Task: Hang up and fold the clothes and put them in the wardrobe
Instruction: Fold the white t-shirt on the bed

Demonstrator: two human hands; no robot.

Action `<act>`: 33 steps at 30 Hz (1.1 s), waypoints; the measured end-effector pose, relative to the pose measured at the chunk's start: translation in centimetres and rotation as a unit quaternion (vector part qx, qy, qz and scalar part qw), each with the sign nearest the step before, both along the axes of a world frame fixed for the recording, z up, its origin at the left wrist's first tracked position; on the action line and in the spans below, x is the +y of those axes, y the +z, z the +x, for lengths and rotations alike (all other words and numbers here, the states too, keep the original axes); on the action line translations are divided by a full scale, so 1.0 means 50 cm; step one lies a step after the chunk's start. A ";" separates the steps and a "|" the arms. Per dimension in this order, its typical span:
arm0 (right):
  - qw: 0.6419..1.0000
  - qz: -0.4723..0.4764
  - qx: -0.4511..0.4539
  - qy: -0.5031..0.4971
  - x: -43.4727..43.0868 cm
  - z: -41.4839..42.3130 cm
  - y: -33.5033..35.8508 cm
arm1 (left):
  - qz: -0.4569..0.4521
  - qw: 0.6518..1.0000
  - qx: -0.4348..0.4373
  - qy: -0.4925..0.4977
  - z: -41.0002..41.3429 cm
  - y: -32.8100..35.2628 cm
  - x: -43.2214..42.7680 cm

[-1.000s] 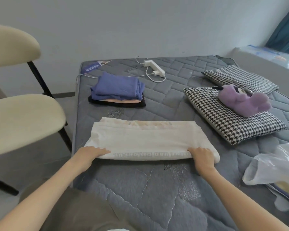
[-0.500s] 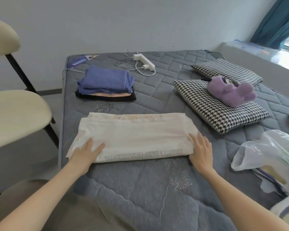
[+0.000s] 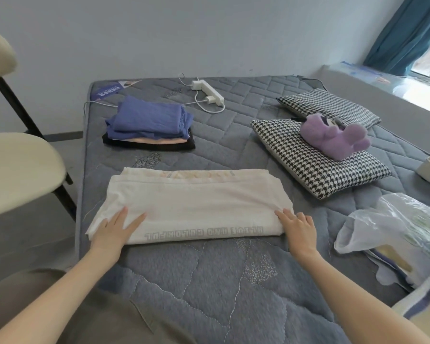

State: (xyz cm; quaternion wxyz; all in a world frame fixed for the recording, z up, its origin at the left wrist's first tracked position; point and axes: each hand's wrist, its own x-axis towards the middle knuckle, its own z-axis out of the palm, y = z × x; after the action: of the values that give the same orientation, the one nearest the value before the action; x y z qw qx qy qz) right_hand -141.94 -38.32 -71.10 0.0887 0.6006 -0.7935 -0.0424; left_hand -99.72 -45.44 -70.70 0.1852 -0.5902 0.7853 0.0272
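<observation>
Garment: the white garment [image 3: 196,202] lay folded into a long band across the near half of the bed [image 3: 209,281], printed edge toward the person
Left hand: the left hand [image 3: 114,225] lay flat on the band's near left corner, fingers straight and spread, holding nothing
Right hand: the right hand [image 3: 297,225] lay flat on the near right end, fingers straight, holding nothing
Stack: the stack [image 3: 147,122] of folded clothes sat farther back on the bed, well apart from the band
Step, as judged: smoothing before the next fold; no wardrobe was in view
Risk, edge: the left corner lay close to the bed's side; an uneven push could slide it off toward the chair [image 3: 18,170]
Risk, layers: the far edges sat offset; folding without squaring them would likely give a crooked bundle
Risk, bag: the bag [image 3: 387,224] lay near the right end; a wide sweep could snag it
</observation>
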 end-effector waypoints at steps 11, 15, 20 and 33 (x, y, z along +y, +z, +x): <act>0.983 -0.015 -0.142 0.113 -0.070 0.199 0.018 | 0.104 0.993 0.055 0.006 -0.048 0.022 -0.014; 0.960 -0.021 -0.222 0.170 -0.122 0.344 -0.001 | 0.043 0.981 0.188 0.018 -0.086 0.000 -0.015; 0.941 0.027 -0.285 0.182 -0.193 0.449 -0.033 | -0.016 0.968 0.235 0.087 -0.107 -0.049 -0.040; 0.956 0.004 -0.205 0.212 -0.309 0.455 -0.099 | -0.155 0.956 0.240 0.063 -0.113 -0.126 -0.180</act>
State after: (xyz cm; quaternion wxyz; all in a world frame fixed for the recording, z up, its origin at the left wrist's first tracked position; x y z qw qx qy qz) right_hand -119.19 -53.76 -76.05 -0.0714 0.7510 -0.6490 0.0983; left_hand -105.36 -54.47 -77.02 -0.1041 -0.6359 0.7626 0.0574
